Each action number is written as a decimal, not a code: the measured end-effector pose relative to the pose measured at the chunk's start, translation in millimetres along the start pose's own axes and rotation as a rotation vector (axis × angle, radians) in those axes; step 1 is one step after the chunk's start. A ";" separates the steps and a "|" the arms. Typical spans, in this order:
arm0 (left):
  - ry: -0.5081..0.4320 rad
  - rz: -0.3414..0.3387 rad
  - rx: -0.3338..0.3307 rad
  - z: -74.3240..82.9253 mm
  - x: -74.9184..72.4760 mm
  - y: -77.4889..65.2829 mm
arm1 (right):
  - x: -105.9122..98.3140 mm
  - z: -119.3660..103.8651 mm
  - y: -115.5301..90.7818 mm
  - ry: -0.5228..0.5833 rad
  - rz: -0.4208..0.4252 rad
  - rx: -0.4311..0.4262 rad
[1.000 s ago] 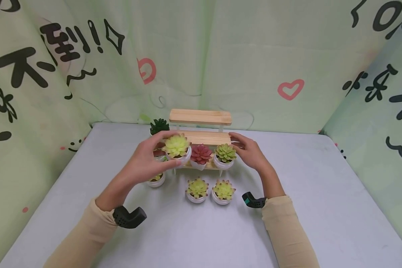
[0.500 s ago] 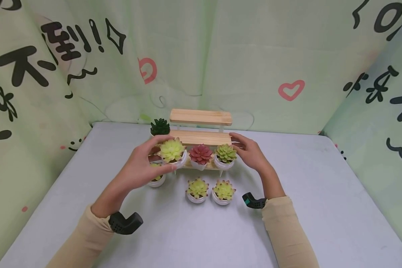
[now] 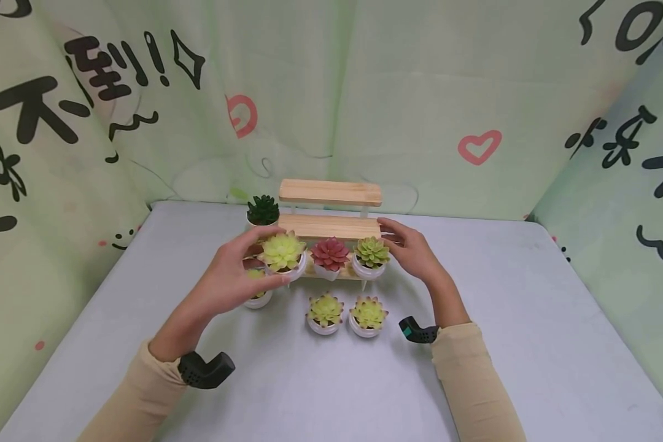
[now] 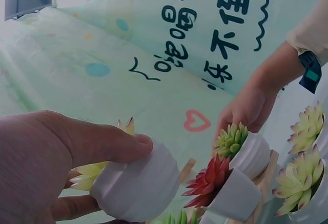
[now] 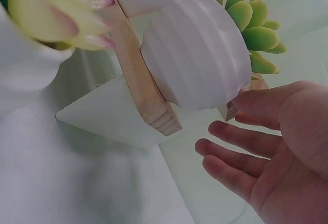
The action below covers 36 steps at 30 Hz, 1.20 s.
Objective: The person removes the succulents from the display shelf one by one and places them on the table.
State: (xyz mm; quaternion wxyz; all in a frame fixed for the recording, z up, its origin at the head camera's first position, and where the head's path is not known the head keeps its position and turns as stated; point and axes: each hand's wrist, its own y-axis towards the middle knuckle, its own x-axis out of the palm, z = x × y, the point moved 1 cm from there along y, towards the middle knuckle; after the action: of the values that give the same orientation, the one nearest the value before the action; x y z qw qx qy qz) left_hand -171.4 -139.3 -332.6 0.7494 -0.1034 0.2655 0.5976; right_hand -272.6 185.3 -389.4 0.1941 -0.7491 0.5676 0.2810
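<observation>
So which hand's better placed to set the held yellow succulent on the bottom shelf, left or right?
Probably the left hand: it holds that yellow succulent near the left end of the bottom shelf, beside the red succulent. The right hand is at the opposite end, beside the green succulent.

Behind the white table [image 3: 541, 325] hangs a lettered green curtain [image 3: 409, 80].
</observation>
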 end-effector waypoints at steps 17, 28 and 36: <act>0.014 -0.044 -0.043 -22.5 5.9 -19.7 | 1.1 -0.6 0.6 -0.007 -0.006 -0.004; 0.056 -0.101 -0.068 -31.7 16.2 -27.2 | -0.1 0.9 -0.2 0.005 -0.002 0.014; 0.059 -0.145 -0.078 -44.2 25.1 -31.8 | 0.1 1.0 0.0 0.000 0.004 0.006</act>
State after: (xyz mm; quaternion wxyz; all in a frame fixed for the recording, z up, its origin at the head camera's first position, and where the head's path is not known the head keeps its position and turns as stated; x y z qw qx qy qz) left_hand -149.7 -147.4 -387.9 0.7780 -0.1693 0.2557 0.5483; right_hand -272.8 185.8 -390.2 0.1959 -0.7473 0.5701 0.2797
